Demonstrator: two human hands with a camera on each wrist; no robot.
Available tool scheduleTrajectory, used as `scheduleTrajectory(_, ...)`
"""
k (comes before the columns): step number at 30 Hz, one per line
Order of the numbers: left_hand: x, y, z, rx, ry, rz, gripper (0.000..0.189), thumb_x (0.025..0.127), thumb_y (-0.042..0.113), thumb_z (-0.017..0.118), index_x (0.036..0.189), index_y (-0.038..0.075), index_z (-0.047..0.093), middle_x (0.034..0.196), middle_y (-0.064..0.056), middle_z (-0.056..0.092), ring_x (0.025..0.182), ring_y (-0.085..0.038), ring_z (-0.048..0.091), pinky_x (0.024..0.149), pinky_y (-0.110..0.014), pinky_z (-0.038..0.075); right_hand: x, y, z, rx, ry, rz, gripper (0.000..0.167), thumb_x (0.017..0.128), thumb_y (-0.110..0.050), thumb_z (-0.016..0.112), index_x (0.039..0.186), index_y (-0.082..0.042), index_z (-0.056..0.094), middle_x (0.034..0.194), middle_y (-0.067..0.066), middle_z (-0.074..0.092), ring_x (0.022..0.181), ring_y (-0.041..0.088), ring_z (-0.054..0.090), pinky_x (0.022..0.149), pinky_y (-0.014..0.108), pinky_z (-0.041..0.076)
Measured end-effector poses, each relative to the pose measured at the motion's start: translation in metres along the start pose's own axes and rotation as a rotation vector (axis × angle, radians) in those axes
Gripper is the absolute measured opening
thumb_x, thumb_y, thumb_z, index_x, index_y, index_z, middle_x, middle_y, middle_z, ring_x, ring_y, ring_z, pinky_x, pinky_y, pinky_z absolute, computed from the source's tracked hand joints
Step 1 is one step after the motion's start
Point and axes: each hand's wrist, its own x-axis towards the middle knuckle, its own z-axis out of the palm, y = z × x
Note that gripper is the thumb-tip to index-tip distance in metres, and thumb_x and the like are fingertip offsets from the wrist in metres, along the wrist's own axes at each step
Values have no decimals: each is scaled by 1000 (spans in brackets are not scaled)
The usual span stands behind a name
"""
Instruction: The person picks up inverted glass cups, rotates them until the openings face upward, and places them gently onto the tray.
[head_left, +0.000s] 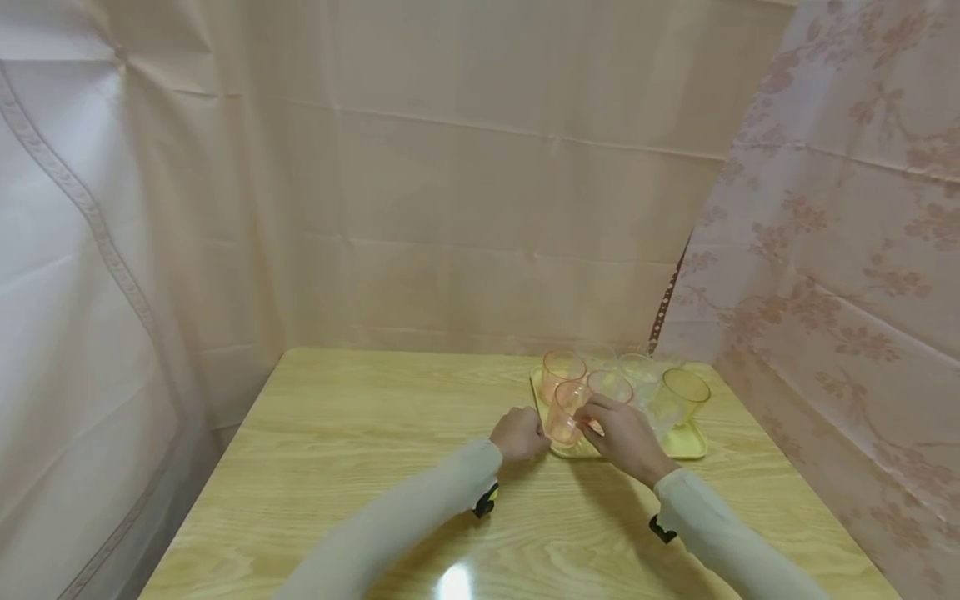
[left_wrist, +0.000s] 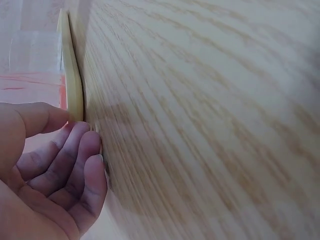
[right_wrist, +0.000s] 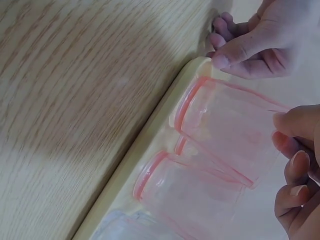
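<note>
My right hand [head_left: 626, 437] pinches the rim of a clear pink cup [right_wrist: 225, 125] between thumb and fingers. That cup stands upright on the near left part of a pale yellow tray [head_left: 690, 448], toward the table's right side. At the tray's near left corner, my left hand [head_left: 520, 434] pinches the tray edge [left_wrist: 75, 95] between thumb and index finger, its other fingers curled below. Close beside the held cup is another pink cup [right_wrist: 185, 192]. A third pink cup [head_left: 561, 375] stands behind. My right fingers hide part of the cups in the head view.
On the tray's right side stands a yellow cup [head_left: 686, 387], with several colourless cups [head_left: 637, 367] around it. The wood-grain table [head_left: 375, 408] extends to the left. Beige curtain [head_left: 465, 208] hangs behind, and a flowered curtain [head_left: 847, 275] borders the right side.
</note>
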Motion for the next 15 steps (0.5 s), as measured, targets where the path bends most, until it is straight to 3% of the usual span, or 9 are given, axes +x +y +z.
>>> scheduleTrajectory(9,1,1,1,-3,4,-27,53,91,17,75,46,17,46,40,8,50,34,-3,39,37,-20,25,-1,1,2,-18,-22,-17,19,79,-7,89,92,-14,76,89,-8,65,65,10,61,51,25,46)
scheduleTrajectory(15,0,2,2,-8,0,-31,54,92,17,75,46,16,46,40,7,49,35,-4,38,38,-20,25,0,2,3,11,-11,-26,20,78,-5,89,92,-13,77,89,-6,66,66,14,65,52,29,49)
